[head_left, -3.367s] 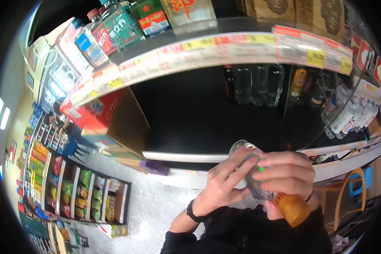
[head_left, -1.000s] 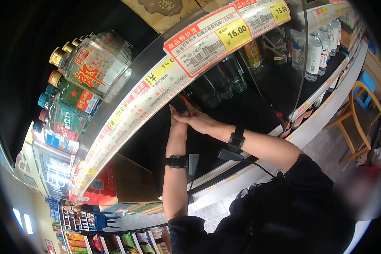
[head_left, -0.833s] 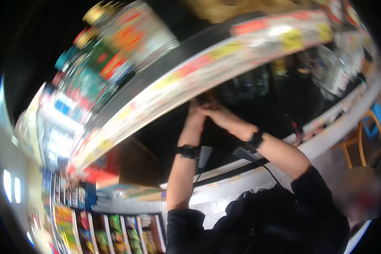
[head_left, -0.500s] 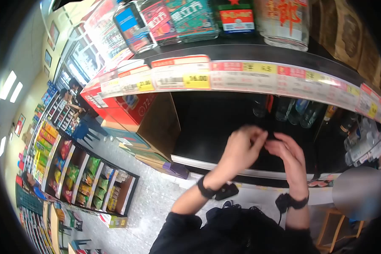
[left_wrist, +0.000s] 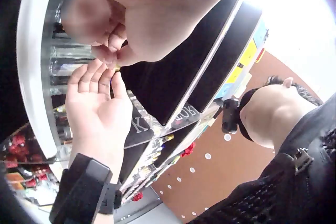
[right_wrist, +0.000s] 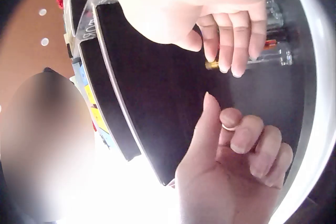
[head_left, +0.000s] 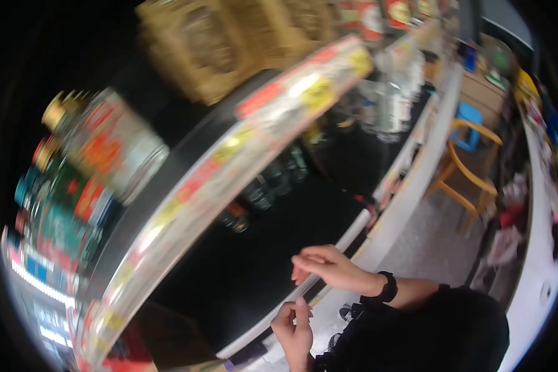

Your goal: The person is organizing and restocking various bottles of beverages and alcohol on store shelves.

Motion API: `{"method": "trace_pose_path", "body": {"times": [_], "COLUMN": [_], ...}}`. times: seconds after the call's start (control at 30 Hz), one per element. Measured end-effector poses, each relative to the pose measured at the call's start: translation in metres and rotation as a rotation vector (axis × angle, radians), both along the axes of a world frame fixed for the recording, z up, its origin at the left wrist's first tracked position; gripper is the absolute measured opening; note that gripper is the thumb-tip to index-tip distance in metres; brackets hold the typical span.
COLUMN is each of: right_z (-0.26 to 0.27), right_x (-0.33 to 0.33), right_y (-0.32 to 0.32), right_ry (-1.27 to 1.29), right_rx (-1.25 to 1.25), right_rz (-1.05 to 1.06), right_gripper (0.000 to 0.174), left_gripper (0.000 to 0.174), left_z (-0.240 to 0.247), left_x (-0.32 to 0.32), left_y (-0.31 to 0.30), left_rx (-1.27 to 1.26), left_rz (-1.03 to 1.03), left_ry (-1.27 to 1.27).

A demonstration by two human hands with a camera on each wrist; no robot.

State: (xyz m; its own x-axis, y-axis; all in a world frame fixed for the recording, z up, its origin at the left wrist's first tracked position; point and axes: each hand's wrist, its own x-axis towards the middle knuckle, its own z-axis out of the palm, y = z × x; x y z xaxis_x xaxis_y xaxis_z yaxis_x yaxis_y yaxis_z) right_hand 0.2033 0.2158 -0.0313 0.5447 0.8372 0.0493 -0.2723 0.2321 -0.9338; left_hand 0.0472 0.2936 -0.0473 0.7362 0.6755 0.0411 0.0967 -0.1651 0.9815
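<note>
My left hand (head_left: 294, 328) is low in front of the shelf edge in the head view, its fingers loosely bent and holding nothing. Just above and right of it, my right hand (head_left: 328, 268) is also empty, fingers loosely extended. The right wrist view has the right hand (right_wrist: 231, 22) at the top and the left hand (right_wrist: 233, 166) below, with a gap between them. Behind the right fingers, a clear bottle (right_wrist: 278, 57) with a gold cap shows on the dark lower shelf (head_left: 273, 248). Further clear glass bottles (head_left: 276, 180) stand deeper on that shelf, blurred.
A price-tag strip (head_left: 211, 177) fronts the upper shelf, which bears square liquor bottles (head_left: 108, 146) and brown paper packages (head_left: 217, 53). A cardboard box (head_left: 173, 335) is at the lower shelf's left end. On the right stand a wooden chair (head_left: 459, 164) and blue stool (head_left: 468, 127).
At first both hands held a clear bottle with an orange cap. About a second ago they reached deep into the lower shelf; now they are drawn back, empty. The head view has swung right.
</note>
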Motion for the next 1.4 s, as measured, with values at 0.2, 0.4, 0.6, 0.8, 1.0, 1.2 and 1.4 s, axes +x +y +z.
{"method": "trace_pose_path", "body": {"times": [0.2, 0.4, 0.6, 0.8, 1.0, 1.2, 1.4], "right_z": [-0.015, -0.023, -0.044, -0.024, 0.013, 0.075, 0.063], "right_x": [0.035, 0.079, 0.172, 0.234, 0.278, 0.298, 0.342], "right_y": [-0.051, -0.122, -0.188, -0.190, -0.127, -0.063, -0.024], "right_ry": [-0.005, 0.064, 0.131, -0.074, -0.733, -1.079, -1.537], "right_rx": [0.081, 0.152, 0.224, 0.135, 0.184, 0.281, 0.213], "right_rz": [-0.189, -0.419, -0.485, -0.379, -0.599, -0.859, -0.976], "right_gripper": [0.020, 0.017, 0.016, 0.042, 0.063, 0.041, 0.021], "left_gripper": [0.029, 0.023, 0.019, 0.030, 0.039, 0.041, 0.044], "left_z": [0.006, 0.001, 0.003, 0.014, 0.008, -0.001, 0.015], "left_x": [0.054, 0.112, 0.207, 0.276, 0.302, 0.309, 0.306], "left_y": [-0.040, -0.098, -0.158, -0.183, -0.171, -0.154, -0.145], "left_rx": [-0.062, -0.056, -0.027, -0.096, -0.177, -0.344, -0.315], "left_rz": [-0.185, -0.287, -0.362, -0.126, 0.051, 0.136, 0.115], "left_ry": [-0.004, 0.018, 0.094, -0.150, -0.243, -0.246, -0.227]}}
